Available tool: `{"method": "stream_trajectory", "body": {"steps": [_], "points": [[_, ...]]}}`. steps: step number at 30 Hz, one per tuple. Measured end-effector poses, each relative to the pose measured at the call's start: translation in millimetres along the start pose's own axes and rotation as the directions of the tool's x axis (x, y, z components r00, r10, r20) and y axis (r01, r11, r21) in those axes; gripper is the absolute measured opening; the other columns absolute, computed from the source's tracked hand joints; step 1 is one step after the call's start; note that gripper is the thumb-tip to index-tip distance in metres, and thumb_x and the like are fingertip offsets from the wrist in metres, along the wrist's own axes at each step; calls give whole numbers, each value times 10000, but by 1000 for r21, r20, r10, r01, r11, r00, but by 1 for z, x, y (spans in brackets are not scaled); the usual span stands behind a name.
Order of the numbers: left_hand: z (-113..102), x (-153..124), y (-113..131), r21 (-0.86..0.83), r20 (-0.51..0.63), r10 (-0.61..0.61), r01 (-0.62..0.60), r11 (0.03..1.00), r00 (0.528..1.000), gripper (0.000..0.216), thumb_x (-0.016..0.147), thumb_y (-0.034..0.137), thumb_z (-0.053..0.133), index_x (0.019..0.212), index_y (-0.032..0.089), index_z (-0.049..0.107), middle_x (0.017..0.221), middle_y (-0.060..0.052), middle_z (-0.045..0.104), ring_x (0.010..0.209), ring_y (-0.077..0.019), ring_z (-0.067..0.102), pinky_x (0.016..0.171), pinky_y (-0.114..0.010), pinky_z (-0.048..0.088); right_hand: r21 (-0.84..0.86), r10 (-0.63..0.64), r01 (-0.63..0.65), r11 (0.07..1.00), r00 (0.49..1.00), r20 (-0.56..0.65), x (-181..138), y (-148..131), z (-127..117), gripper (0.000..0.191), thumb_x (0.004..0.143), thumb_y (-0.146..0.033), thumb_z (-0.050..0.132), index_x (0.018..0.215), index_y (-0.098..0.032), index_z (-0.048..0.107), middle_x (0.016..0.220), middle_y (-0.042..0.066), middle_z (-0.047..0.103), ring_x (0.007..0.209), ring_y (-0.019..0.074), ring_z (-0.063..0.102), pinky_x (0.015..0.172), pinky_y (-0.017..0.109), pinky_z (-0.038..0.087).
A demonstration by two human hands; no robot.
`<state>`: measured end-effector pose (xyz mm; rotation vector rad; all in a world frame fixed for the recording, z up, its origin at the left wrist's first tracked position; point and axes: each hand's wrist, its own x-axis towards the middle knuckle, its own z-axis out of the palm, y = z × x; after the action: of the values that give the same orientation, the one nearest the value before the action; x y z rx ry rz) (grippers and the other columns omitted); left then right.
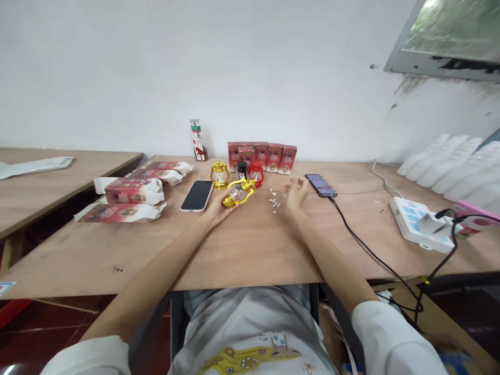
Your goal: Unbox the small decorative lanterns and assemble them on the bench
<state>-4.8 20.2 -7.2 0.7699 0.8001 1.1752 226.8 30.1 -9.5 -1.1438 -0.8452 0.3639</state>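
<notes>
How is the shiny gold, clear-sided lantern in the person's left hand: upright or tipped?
Tipped: the gold lantern slants in the left hand, its base at lower left, its top at upper right.

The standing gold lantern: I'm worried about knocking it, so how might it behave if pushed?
The standing gold lantern could tip, being taller than wide. Its shiny surface may feel slippery, and its clear middle looks possibly fragile.
</notes>
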Motion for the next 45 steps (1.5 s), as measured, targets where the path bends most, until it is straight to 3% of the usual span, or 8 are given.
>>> {"method": "stream_trajectory", "body": {"steps": [5, 10, 15, 18, 22, 27, 33, 45], "points": [[0, -1, -2, 9, 48, 54, -54, 998, 997, 288, 645, 263, 740, 900, 187, 628, 996, -51, 665, 860, -166, 627, 647, -256, 531, -428, -224, 257, 867, 966, 127, 24, 10, -24, 201, 916, -357, 358, 888, -198, 478, 926, 90, 606, 891, 217, 590, 825, 389, 457], [3, -3, -6, 145, -25, 323, -316, 937, 946, 524, 484, 211, 813, 927, 208, 535, 932, 23, 603, 771, -103, 588, 633, -221, 471, -754, -31, 334, 566, 922, 385, 23, 13, -27, 150, 886, -184, 408, 841, -154, 548, 912, 175, 634, 942, 293, 594, 850, 446, 409], [12, -9, -6, 295, -38, 546, -512, 807, 837, 622, 463, 257, 835, 986, 215, 501, 958, 5, 607, 912, -149, 603, 801, -269, 470, -798, -1, 340, 497, 920, 392, 22, 15, -26, 161, 882, -212, 449, 894, -115, 577, 988, 227, 612, 978, 315, 590, 874, 463, 394], [19, -18, -5, 452, -14, 681, -602, 658, 732, 612, 515, 282, 827, 1037, 225, 515, 1051, -25, 596, 1030, -190, 585, 885, -306, 446, -776, -61, 363, 515, 919, 389, 20, 12, -25, 259, 880, -211, 435, 1079, -83, 542, 1146, 255, 546, 1050, 331, 557, 904, 485, 385], [20, -29, -4, 720, 207, 779, -631, 288, 592, 523, 616, 272, 781, 1089, 229, 559, 1139, -56, 608, 1126, -243, 534, 993, -372, 359, -655, -277, 464, 596, 885, 375, 7, 3, -18, 370, 876, -239, 423, 1208, -85, 475, 1290, 244, 445, 1193, 333, 452, 973, 510, 363], [14, -35, -4, 786, 544, 603, -606, -122, 584, 470, 732, 266, 666, 1189, 249, 560, 1213, -71, 630, 1170, -267, 524, 1022, -410, 257, -381, -532, 708, 595, 702, 473, -31, -12, -3, 355, 899, -370, 430, 1154, -139, 521, 1276, 208, 464, 1209, 310, 443, 1001, 505, 364], [14, -33, -5, 780, 593, 579, -579, -239, 560, 401, 775, 266, 586, 1172, 218, 554, 1151, -93, 661, 1081, -262, 577, 962, -398, 271, -126, -646, 884, 450, 420, 638, -69, -25, 7, 219, 910, -343, 456, 971, -199, 609, 1109, 134, 598, 1049, 246, 538, 910, 410, 411], [9, -26, -9, 785, 616, 493, -530, -320, 615, 403, 758, 241, 580, 1157, 199, 546, 1145, -111, 651, 1083, -287, 547, 924, -414, 289, -71, -556, 845, 531, 410, 723, -73, -18, 14, 174, 917, -201, 374, 857, -194, 537, 959, 113, 614, 880, 211, 561, 807, 356, 432]]}}
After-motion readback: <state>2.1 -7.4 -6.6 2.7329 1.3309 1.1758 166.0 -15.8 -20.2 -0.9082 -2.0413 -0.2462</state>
